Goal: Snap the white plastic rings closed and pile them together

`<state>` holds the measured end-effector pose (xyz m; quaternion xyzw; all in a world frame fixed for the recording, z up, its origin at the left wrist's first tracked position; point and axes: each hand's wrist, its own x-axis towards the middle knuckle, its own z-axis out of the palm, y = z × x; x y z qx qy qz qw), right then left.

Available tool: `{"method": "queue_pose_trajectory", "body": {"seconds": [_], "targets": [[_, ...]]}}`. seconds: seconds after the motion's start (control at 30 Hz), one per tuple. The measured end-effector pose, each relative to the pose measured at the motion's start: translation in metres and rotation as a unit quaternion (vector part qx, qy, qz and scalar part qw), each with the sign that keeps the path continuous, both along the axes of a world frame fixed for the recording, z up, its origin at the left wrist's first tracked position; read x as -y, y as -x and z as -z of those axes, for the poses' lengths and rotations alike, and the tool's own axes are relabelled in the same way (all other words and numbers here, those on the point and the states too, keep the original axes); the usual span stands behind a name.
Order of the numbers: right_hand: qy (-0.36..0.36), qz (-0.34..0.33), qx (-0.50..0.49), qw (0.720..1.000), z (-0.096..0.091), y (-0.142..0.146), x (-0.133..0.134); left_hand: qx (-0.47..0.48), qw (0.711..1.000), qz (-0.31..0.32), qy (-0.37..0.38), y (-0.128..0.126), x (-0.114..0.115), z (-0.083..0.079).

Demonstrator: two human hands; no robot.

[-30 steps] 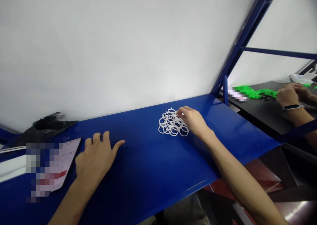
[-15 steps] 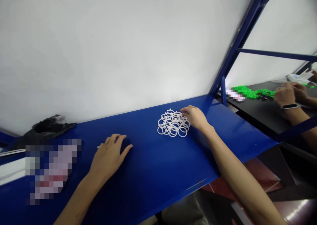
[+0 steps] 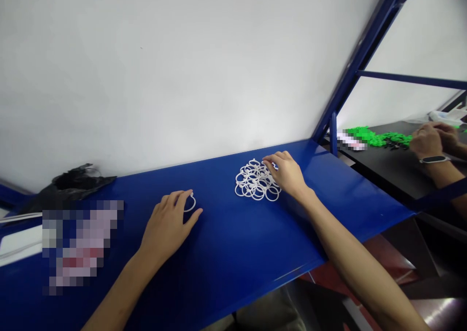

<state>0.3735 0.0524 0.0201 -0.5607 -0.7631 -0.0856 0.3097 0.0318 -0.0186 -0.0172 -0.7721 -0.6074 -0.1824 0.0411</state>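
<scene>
Several thin white rings, each with a small knob, lie in a loose pile (image 3: 257, 181) on the blue table (image 3: 226, 253). My right hand (image 3: 287, 174) is at the pile's upper right, thumb and forefinger pinched on a white ring that its fingers mostly hide. To the left, my left hand (image 3: 168, 224) is low over the table with its thumb spread away from the fingers. A single white ring (image 3: 194, 202) shows partly beside its forefinger; the hand covers the rest.
A black plastic bag (image 3: 73, 182) and white flat pieces (image 3: 22, 243) are at the left, by a blurred-out patch (image 3: 91, 243). Behind a blue metal frame (image 3: 350, 68), another person's hands (image 3: 430, 141) work near green pieces (image 3: 372, 136) on a dark table.
A white ring now shows at my left hand, which has shifted slightly right. My right thumb and forefinger have closed together at the pile's edge. The view has turned slightly.
</scene>
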Motion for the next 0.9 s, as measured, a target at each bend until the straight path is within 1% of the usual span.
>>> {"method": "queue_pose_trajectory", "body": {"seconds": [0.07, 0.13, 0.2, 0.3, 0.37, 0.47, 0.57, 0.7, 0.77, 0.9], "targets": [[-0.014, -0.037, 0.000, 0.999, 0.001, 0.010, 0.006, -0.017, 0.999, -0.028, 0.025, 0.003, -0.002, 0.004], [-0.017, -0.088, 0.005, 0.996, 0.004, 0.023, 0.013, -0.015, 0.999, -0.027, 0.040, 0.003, -0.003, 0.007], [-0.003, -0.153, 0.008, 0.988, 0.007, 0.038, 0.022, 0.007, 0.999, -0.004, 0.037, 0.000, -0.003, 0.007], [0.039, -0.251, -0.004, 0.967, 0.012, 0.061, 0.036, 0.049, 0.997, 0.049, 0.017, -0.008, -0.001, 0.005], [0.072, -0.296, -0.004, 0.952, 0.016, 0.073, 0.045, 0.059, 0.995, 0.078, 0.009, -0.014, 0.000, 0.004], [0.114, -0.344, 0.012, 0.932, 0.020, 0.084, 0.054, 0.049, 0.993, 0.103, 0.017, -0.020, 0.002, 0.004], [0.142, -0.382, 0.021, 0.913, 0.021, 0.088, 0.059, 0.043, 0.992, 0.115, 0.035, -0.023, 0.004, 0.005], [0.150, -0.413, 0.047, 0.897, 0.021, 0.090, 0.061, 0.054, 0.988, 0.130, 0.061, -0.027, 0.008, 0.001], [0.158, -0.412, 0.049, 0.896, 0.020, 0.090, 0.061, 0.062, 0.985, 0.145, 0.072, -0.028, 0.010, -0.001], [0.185, -0.388, 0.028, 0.902, 0.017, 0.089, 0.062, 0.072, 0.977, 0.184, 0.077, -0.028, 0.013, -0.003]]}}
